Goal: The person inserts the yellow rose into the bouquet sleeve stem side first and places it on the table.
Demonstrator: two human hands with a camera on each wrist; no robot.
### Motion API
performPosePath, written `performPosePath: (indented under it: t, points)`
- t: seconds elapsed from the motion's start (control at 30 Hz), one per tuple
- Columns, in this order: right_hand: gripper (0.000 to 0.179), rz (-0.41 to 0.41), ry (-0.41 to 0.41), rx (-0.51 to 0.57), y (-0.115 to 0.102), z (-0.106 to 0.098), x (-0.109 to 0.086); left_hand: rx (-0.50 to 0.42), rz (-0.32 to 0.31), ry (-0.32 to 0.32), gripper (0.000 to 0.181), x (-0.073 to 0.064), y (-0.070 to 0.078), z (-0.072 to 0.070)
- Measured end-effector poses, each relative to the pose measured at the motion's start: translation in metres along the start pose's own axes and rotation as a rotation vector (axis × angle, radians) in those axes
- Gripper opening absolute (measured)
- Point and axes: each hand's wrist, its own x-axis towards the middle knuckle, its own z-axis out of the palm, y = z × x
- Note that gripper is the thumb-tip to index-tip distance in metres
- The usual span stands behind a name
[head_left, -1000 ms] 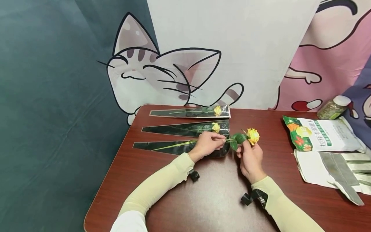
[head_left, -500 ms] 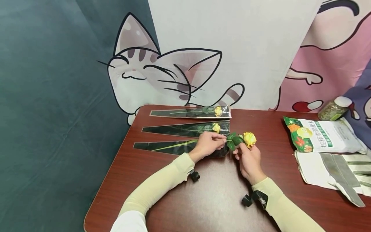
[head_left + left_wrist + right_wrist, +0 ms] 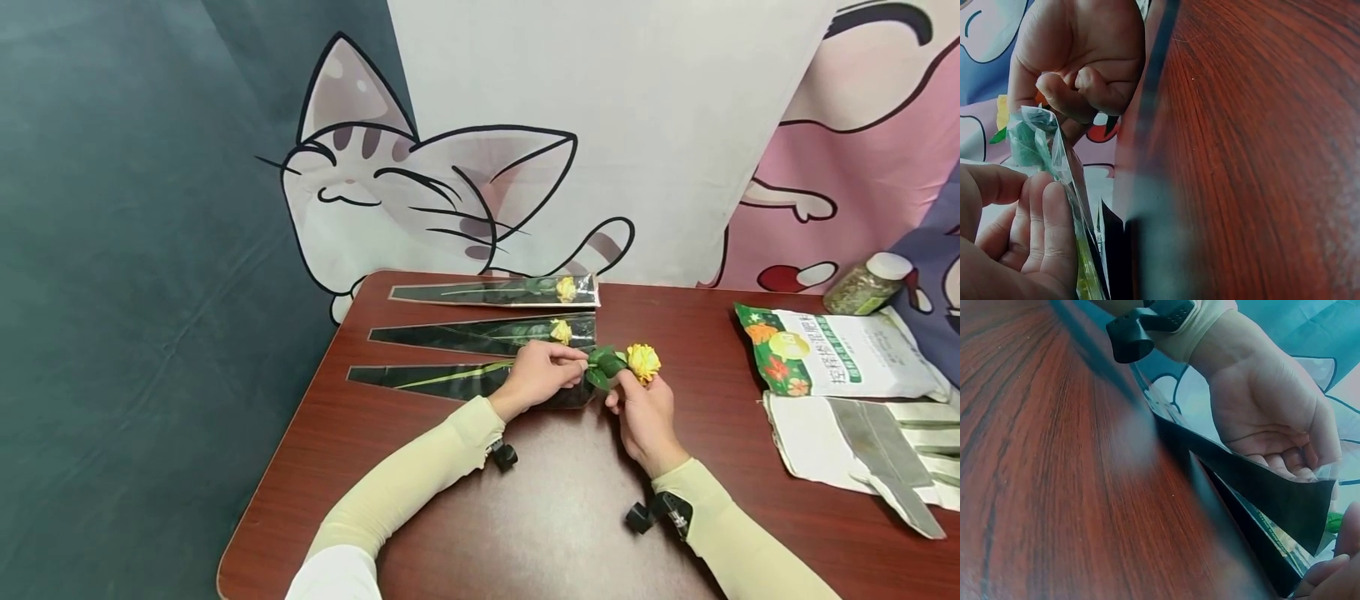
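Note:
A yellow rose (image 3: 643, 362) with green leaves lies partly in the nearest flower sleeve (image 3: 450, 385), a tapered wrap with a dark back and clear front. Its stem runs along inside, while the bloom is outside the mouth. My right hand (image 3: 649, 421) holds the rose just below the bloom, fingers curled. At the sleeve's mouth my left hand (image 3: 540, 373) pinches the clear film (image 3: 1054, 134) between thumb and fingers, close to the leaves. In the right wrist view the dark back panel (image 3: 1272, 500) stands apart from the film.
Two more sleeves, the middle one (image 3: 427, 336) and the far one (image 3: 465, 294), each hold a yellow rose. On the right are a printed bag (image 3: 870, 354), work gloves (image 3: 862, 442) and a lidded jar (image 3: 862, 287). A printed cloth hangs behind the table (image 3: 300, 500).
My right hand has shifted slightly left, bringing the rose with it. The leaves are now at the sleeve's mouth and the bloom is nearer to it. My left hand has stayed almost still.

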Motion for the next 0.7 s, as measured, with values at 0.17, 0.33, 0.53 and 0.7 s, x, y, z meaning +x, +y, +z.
performPosePath:
  t: [0.17, 0.33, 0.53, 0.7]
  points:
    - [0.021, -0.008, -0.028, 0.071, -0.0001, -0.0011, -0.0006, 0.019, 0.021, -0.003, 0.015, -0.0011, 0.0007, -0.0016]
    - [0.023, -0.001, -0.061, 0.073, -0.0013, -0.0013, -0.0025, 0.042, 0.036, 0.006, 0.015, -0.0005, 0.0003, -0.0015]
    - [0.022, 0.009, -0.087, 0.014, 0.0023, 0.0004, -0.003, 0.022, 0.057, 0.003, 0.016, 0.0, 0.004, 0.0006]
    - [0.019, 0.006, -0.104, -0.054, 0.0047, 0.0016, -0.0017, 0.033, 0.069, 0.0, 0.016, 0.0003, 0.0069, 0.0021]
